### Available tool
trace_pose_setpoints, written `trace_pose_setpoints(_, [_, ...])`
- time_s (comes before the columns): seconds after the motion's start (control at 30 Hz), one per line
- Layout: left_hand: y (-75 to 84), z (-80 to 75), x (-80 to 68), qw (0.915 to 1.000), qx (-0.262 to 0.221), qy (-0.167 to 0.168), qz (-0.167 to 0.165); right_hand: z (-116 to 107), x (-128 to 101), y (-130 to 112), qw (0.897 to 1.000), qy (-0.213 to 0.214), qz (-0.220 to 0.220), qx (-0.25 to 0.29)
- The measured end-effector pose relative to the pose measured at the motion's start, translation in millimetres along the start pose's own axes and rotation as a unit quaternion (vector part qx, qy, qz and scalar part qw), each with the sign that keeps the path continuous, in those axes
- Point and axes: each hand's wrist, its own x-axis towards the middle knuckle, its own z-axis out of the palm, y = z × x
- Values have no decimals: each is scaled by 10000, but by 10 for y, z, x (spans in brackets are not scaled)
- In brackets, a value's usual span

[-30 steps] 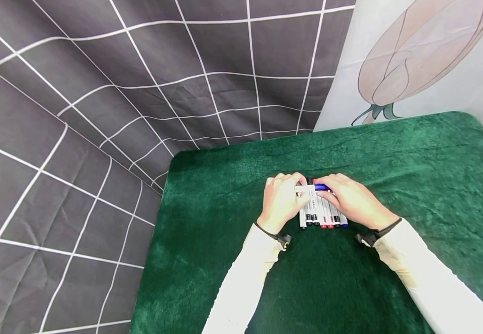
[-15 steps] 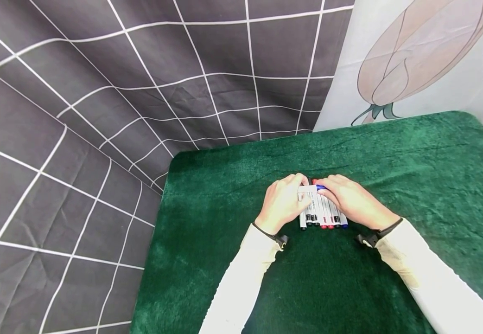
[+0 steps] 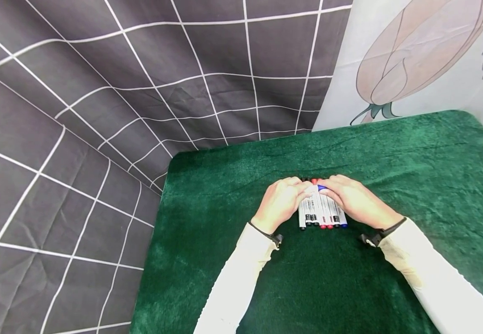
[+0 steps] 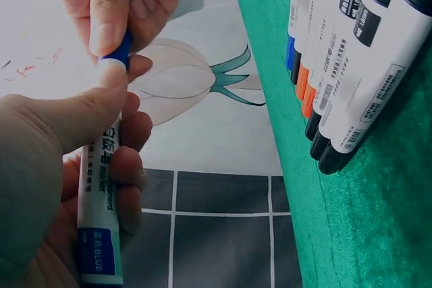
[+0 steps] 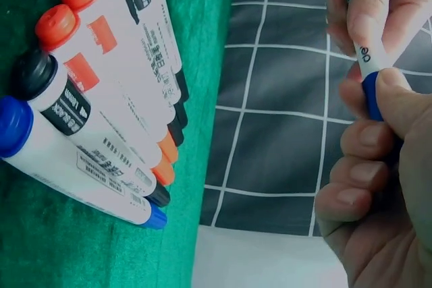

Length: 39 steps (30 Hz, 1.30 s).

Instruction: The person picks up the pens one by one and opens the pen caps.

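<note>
A white whiteboard marker (image 4: 98,244) with a blue cap (image 5: 371,96) and a blue label is held between both hands, above a row of other markers. My left hand (image 3: 280,202) grips its barrel, fingers curled round it and thumb lying along it towards the cap. At the other end my right hand (image 3: 359,202) pinches the blue cap between thumb and fingers. Cap and barrel meet in both wrist views. Below lie several white markers (image 3: 324,208) side by side, with black, red and blue ends; the hands partly cover their far ends in the head view.
The markers lie on a green cloth-covered table (image 3: 208,241). Behind and to the left hangs a dark grey curtain (image 3: 220,51) with white grid lines. A pale cloth with a flower print (image 3: 391,65) hangs at the back right.
My left thumb has moved along the barrel towards the cap, covering more of the marker in the head view. The right hand keeps its pinch on the cap; the row of markers stays put.
</note>
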Motion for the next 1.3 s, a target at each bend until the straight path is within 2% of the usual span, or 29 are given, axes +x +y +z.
trace_pose_setpoints(0.23, [-30,24,-26,9998,-155,-157,-25,-11,-11,56,9996,-96,-253,-59])
trace_pose_setpoints(0.5, [-32,-3,-26,9985,-427,-355,32,-2,-50,118,9967,97,-793,-161])
trace_pose_setpoints(0.77, [-73,-9,-26,9953,-781,-515,250,33,-79,173,9957,182,-898,-114])
trace_pose_setpoints(1.0, [-89,-39,-27,9913,-1074,-719,241,51,-96,203,9932,356,-1099,-141])
trace_pose_setpoints(1.3, [-113,-62,2,9881,-1105,-960,478,75,-101,239,9871,670,-1448,-157])
